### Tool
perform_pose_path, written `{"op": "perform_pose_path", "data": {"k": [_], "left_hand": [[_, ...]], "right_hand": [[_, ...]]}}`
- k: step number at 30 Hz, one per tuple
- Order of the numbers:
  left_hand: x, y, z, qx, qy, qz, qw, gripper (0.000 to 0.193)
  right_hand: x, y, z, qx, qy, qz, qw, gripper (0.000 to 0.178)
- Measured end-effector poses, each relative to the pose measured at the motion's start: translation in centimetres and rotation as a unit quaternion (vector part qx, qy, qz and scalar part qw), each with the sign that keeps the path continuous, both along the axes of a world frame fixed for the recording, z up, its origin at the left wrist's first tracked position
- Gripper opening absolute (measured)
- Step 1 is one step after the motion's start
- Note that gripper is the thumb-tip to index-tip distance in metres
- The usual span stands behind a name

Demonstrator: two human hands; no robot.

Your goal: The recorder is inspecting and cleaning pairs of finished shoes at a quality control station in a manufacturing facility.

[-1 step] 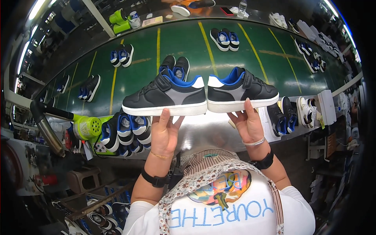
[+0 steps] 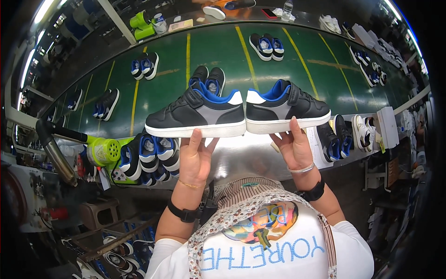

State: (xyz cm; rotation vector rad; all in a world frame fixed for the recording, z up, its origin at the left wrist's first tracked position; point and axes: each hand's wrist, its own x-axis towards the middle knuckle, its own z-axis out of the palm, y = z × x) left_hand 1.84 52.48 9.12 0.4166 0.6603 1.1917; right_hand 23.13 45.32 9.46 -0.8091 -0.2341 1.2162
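Side by side, heel to heel, I hold up two black sneakers with grey side panels, blue linings, white heel patches and white soles. My left hand [image 2: 195, 158] grips the left sneaker [image 2: 200, 111] from beneath, thumb against the sole edge, toe pointing left. In my right hand [image 2: 295, 149] is the right sneaker [image 2: 288, 104], gripped the same way with its toe pointing right. The heels nearly meet, a narrow gap between them. Fingers under the soles are partly hidden. Another sneaker pair [image 2: 216, 76] stands just behind the left sneaker, partly covered by it.
A green conveyor belt [image 2: 172, 51] with yellow lines carries several sneaker pairs. Below my hands lies a metal worktop [image 2: 237, 158]. More sneakers [image 2: 148, 156] crowd beside a lime-green blower [image 2: 104, 151] at left. Black sneakers [image 2: 330, 142] and white shoes [image 2: 362, 132] stand at right.
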Motion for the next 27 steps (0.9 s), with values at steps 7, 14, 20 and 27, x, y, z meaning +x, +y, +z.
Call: {"op": "perform_pose_path", "data": {"k": [7,14,20,27], "left_hand": [[-0.03,0.05,0.02,0.009,-0.005,0.001,1.000,0.020],[-0.10,0.15,0.19,0.024,0.011,-0.011,1.000,0.020],[-0.37,0.29,0.28,0.032,0.029,-0.018,0.999,0.021],[-0.74,0.25,0.40,0.039,0.031,-0.008,0.999,0.020]], "right_hand": [[-0.06,-0.04,-0.06,-0.001,-0.001,0.000,1.000,0.034],[-0.01,-0.24,-0.12,0.005,-0.014,0.007,1.000,0.033],[0.00,-0.27,-0.02,0.012,-0.008,0.009,1.000,0.027],[-0.68,-0.18,0.66,0.004,-0.022,-0.020,1.000,0.027]]}}
